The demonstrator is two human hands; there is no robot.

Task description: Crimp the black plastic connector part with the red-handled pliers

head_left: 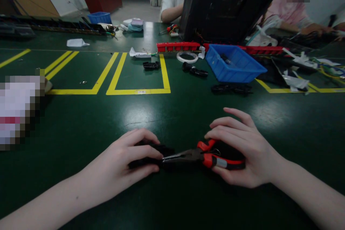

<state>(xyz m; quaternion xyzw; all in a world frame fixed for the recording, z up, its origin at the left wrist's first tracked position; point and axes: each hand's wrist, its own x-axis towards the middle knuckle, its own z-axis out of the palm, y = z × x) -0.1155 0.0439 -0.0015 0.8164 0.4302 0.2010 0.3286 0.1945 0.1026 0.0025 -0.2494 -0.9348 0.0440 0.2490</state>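
My right hand is closed round the red and black handles of a pair of long-nose pliers, whose jaws point left. My left hand grips a small black part against the dark green table. Most of that part is covered by my fingers, so its exact kind is unclear. The tips of the pliers reach the part right beside my left fingertips. Whether the jaws are clamped on it I cannot tell.
Beyond my hands are a blue bin, black parts, a roll of white tape and a red strip. Yellow tape marks the table. A large black panel stands at the back, with people behind it.
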